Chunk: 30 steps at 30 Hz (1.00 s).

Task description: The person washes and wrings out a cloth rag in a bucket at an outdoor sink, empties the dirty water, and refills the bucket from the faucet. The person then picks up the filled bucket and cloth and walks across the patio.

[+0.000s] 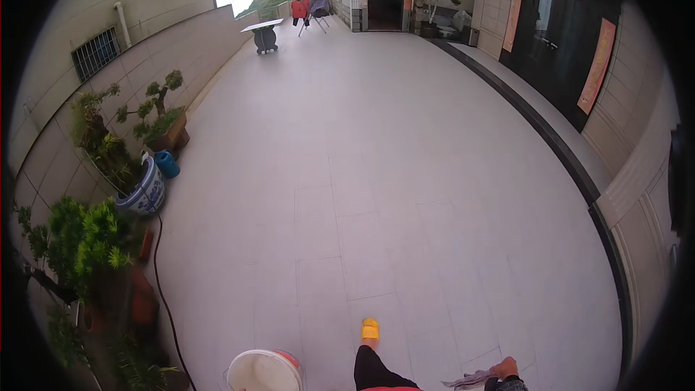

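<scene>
At the bottom edge my right hand (504,368) is closed around a greyish-pink cloth (469,380), which hangs out to the left of the fist. My left hand is out of the picture. A white bucket (264,373) with a patch of red on its rim shows at the bottom, left of my legs; its lower part is cut off. One of my feet, in a yellow slipper (370,329), is on the tiled floor (347,210) ahead of the bucket.
Potted plants (145,192) line the left wall, with a blue container (167,164) beside them. A dark hose or cable (161,275) runs along the floor there. A raised step (539,116) borders the right. Far off stand a table (264,32) and a clothes rack (313,22).
</scene>
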Available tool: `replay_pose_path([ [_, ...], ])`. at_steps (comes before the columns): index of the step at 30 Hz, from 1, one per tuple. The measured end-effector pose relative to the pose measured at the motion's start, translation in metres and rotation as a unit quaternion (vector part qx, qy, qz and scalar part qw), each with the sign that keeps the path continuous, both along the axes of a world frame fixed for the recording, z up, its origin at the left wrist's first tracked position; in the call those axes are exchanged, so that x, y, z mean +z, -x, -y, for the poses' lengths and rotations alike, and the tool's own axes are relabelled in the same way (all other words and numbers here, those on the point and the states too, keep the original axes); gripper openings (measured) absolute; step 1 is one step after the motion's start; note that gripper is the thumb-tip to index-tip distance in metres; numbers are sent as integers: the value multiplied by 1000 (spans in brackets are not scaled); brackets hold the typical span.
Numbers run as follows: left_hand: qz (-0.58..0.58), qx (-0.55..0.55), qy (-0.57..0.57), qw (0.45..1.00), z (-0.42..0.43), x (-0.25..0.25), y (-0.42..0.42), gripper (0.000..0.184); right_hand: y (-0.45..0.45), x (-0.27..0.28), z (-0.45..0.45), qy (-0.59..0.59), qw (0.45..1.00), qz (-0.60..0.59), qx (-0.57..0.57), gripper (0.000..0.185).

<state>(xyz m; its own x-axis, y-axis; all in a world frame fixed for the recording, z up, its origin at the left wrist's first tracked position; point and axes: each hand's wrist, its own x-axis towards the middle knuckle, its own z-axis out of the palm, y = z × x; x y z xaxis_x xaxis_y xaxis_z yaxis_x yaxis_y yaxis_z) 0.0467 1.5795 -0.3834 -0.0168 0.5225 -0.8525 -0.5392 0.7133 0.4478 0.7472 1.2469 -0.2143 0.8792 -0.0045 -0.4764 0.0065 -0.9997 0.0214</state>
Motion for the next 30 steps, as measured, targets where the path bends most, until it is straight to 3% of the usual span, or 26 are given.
replay_pose_path([
  [4, -51, -12, 2, 999, -128, 32, -129, 31, -91, -29, -11, 3, 996, 61, -63, 45],
  [7, -63, -17, 6, 998, -197, 54, -207, 30, -153, -28, -55, -7, 1000, -17, 5, 56],
  [9, -68, -16, 9, 997, -236, 59, -252, 30, -197, -33, -92, -18, 999, -25, 23, 51],
  [11, -72, -16, 13, 997, -274, 60, -294, 29, -236, -14, -141, -27, 999, -20, 16, 48],
  [13, -75, -16, 18, 997, -314, 56, -335, 29, -255, 47, -216, -33, 999, -8, -11, 46],
  [16, -77, -14, 29, 996, -373, 50, -391, 28, -320, 22, -242, -55, 998, 35, 6, 52],
  [18, -78, -16, 31, 996, -419, 48, -430, 28, -355, 29, -275, -83, 995, 11, -61, 58],
  [25, -65, -49, 37, 996, -574, 57, -571, 27, -442, 55, -405, -89, 992, 20, -89, 55],
  [28, -63, -68, 37, 995, -628, 60, -632, 27, -511, -2, -415, -91, 991, -46, -86, 48],
  [30, -61, -76, 36, 995, -668, 60, -677, 26, -572, -94, -384, -93, 986, -67, 124, 42],
])
